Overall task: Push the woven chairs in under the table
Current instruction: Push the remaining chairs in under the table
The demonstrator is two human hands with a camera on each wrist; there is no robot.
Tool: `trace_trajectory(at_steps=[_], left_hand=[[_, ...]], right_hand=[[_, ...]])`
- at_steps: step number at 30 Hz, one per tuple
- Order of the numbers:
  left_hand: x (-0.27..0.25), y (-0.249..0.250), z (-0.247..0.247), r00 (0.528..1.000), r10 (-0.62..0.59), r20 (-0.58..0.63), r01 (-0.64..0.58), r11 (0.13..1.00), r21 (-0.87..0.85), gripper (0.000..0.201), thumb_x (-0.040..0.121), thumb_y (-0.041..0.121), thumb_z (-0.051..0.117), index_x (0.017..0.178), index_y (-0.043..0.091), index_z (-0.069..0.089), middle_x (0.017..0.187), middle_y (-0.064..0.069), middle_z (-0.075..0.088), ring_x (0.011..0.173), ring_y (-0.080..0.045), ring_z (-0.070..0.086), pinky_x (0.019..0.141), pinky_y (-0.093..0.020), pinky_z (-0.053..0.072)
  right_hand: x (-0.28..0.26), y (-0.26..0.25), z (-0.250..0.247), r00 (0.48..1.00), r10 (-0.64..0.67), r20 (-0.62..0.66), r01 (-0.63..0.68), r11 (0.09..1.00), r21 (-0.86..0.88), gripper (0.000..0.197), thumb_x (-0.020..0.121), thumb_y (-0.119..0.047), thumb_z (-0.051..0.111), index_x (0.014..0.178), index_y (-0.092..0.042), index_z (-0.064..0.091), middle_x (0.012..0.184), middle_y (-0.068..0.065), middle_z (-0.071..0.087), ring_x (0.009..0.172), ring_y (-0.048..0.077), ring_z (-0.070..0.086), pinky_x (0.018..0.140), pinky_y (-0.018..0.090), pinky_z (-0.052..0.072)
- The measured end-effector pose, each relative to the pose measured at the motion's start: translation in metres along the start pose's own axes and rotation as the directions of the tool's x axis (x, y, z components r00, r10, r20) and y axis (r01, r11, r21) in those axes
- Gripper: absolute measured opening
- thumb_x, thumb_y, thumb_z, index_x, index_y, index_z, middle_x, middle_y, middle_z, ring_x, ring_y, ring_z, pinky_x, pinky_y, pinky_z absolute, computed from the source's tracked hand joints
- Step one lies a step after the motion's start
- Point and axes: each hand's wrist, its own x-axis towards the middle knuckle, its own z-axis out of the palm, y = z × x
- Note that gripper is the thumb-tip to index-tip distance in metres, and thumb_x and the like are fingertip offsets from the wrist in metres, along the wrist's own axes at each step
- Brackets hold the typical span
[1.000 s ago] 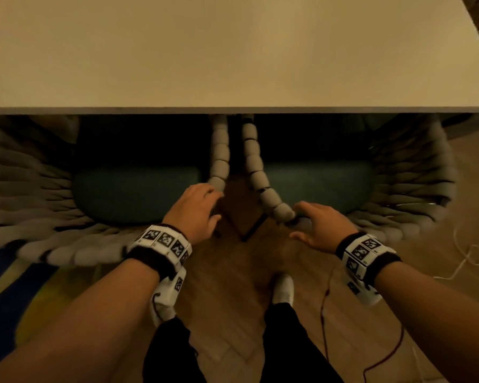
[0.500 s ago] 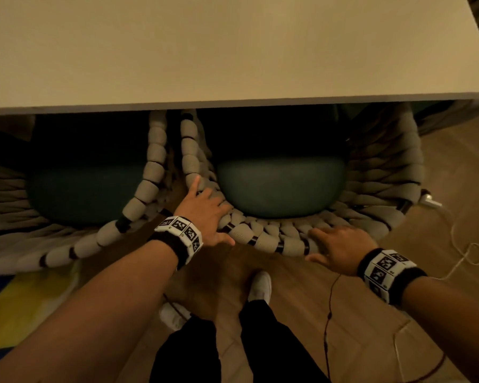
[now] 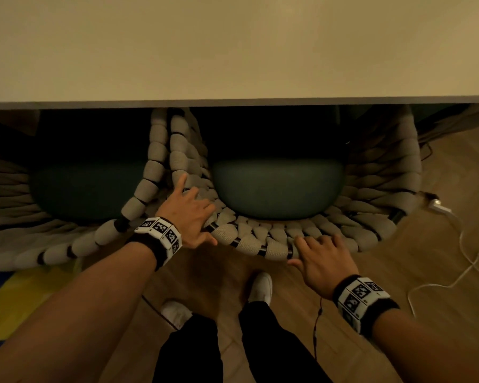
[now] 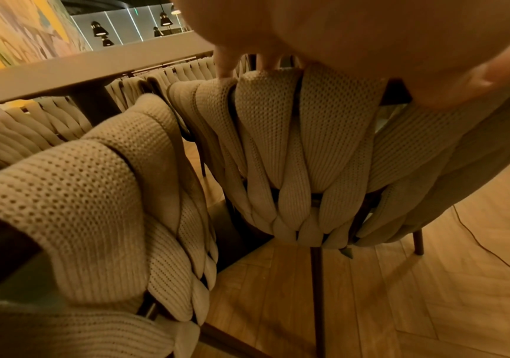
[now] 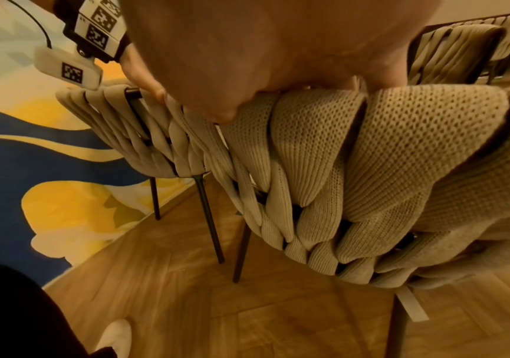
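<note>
Head, hands (image 3: 187,214) (image 3: 322,261) on woven chair (image 3: 376,189), coded wristbands (image 3: 161,232)

Head view from high above, facing down past pale flat tabletop (image 3: 233,51) edge, both wrist views very close, facing beige knitted-rope chair back (image 4: 308,135) from behind, same back in all three.

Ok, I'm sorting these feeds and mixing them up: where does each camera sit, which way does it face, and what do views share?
Head: worn on the head, facing down past the table at left chair and right chair; both forearms, left hand, right hand, legs show.
Left wrist: looks along the left hand's fingers at the right chair's woven back; palm, thumb show.
Right wrist: looks along the right hand, hooked over that chair's rim; palm, left wristband show.
Shared: both wrist views show that chair's back and wooden floor.
</note>
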Motion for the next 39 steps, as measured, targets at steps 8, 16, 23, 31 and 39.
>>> trace_trajectory(at_steps=[8,16,23,31,39], left_hand=[[-0.007,0.006,0.003,0.999,-0.008,0.043,0.008,1.000,-0.009,0.087,0.078,0.086,0.021,0.138,0.025,0.037,0.134,0.002,0.051,0.131,-0.032,0.038,0.113,-0.068,-0.004],[0.000,-0.013,0.002,0.995,-0.021,0.096,0.018,0.999,0.034,0.105,0.064,0.087,-0.003,0.143,0.026,0.031,0.141,0.003,0.045,0.131,-0.032,0.036,0.113,-0.067,-0.009],[0.002,-0.018,0.007,0.997,-0.036,0.067,0.033,0.998,0.049,0.111,0.061,0.088,-0.004,0.146,0.026,0.029,0.142,0.003,0.043,0.134,-0.031,0.033,0.112,-0.063,-0.014],[-0.027,0.030,0.012,0.980,-0.178,-0.086,0.151,0.955,-0.257,0.077,0.087,0.062,0.051,0.149,0.026,0.024,0.156,-0.008,0.027,0.148,-0.034,0.008,0.119,-0.060,0.001],[-0.020,0.065,0.002,0.975,-0.220,0.004,0.190,0.834,-0.518,0.052,0.093,0.048,0.053,0.139,0.024,0.048,0.146,-0.015,0.044,0.147,-0.042,0.002,0.112,-0.069,0.000]], right_hand=[[-0.015,0.037,0.000,0.998,-0.068,0.008,0.067,0.995,0.077,0.074,0.086,-0.077,0.012,0.135,-0.032,0.042,0.133,-0.002,0.058,0.121,0.024,0.055,0.107,0.045,0.038],[-0.019,0.096,0.006,0.992,-0.014,0.126,0.023,0.997,-0.074,0.064,0.093,-0.062,0.020,0.126,-0.021,0.057,0.122,0.009,0.067,0.110,0.033,0.062,0.101,0.052,0.038],[-0.016,0.095,0.009,0.996,-0.005,0.094,0.011,0.997,-0.071,0.065,0.091,-0.064,0.025,0.128,-0.021,0.058,0.123,0.009,0.067,0.113,0.035,0.061,0.102,0.055,0.038],[-0.029,0.077,0.005,0.982,0.161,-0.100,-0.158,0.987,0.035,0.069,0.084,-0.070,0.046,0.136,-0.024,0.050,0.139,0.008,0.056,0.130,0.033,0.047,0.108,0.051,0.038],[-0.028,0.061,0.000,0.964,0.252,-0.088,-0.239,0.961,0.136,0.055,0.087,-0.053,0.056,0.132,-0.022,0.052,0.120,0.007,0.058,0.116,0.027,0.043,0.097,0.046,0.045]])
